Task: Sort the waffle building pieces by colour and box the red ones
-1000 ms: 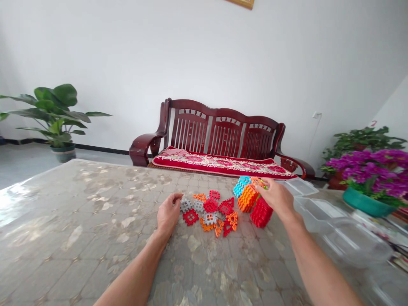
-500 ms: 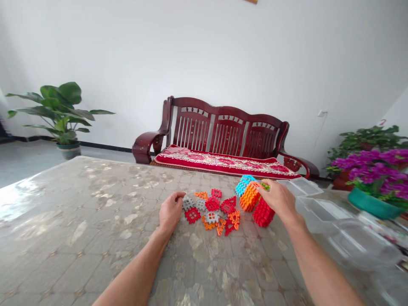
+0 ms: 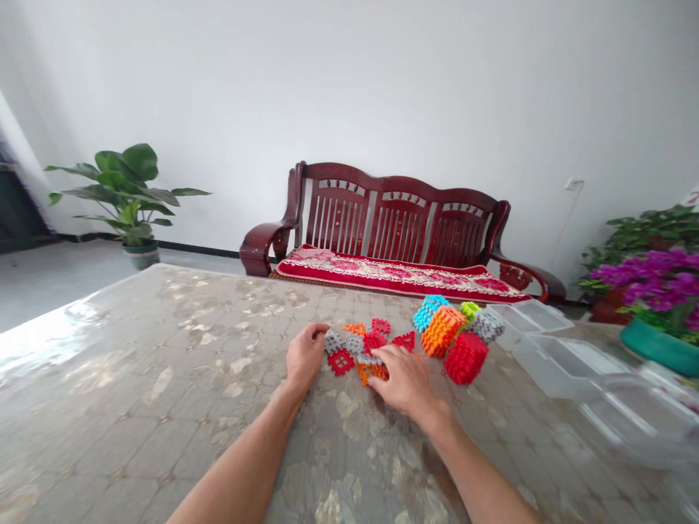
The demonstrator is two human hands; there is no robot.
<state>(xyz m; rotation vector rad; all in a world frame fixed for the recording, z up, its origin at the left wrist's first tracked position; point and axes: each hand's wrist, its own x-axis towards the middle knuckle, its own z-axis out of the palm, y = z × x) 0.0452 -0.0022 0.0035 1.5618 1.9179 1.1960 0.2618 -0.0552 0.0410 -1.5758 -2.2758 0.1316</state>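
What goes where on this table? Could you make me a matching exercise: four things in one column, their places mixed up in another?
Things
1. left hand
2. right hand
3. red stack
4. clear plastic box

Places
A. to the right of all the coloured stacks
B. over the loose pieces, covering some of them
C. in front of the gray stack, on the person's side
D. at the left edge of the loose pieces

Right pairs: 1-D, 2-B, 3-C, 4-A

The right of the hands (image 3: 407, 382) covers loose pieces (image 3: 364, 375) (how many, unclear).
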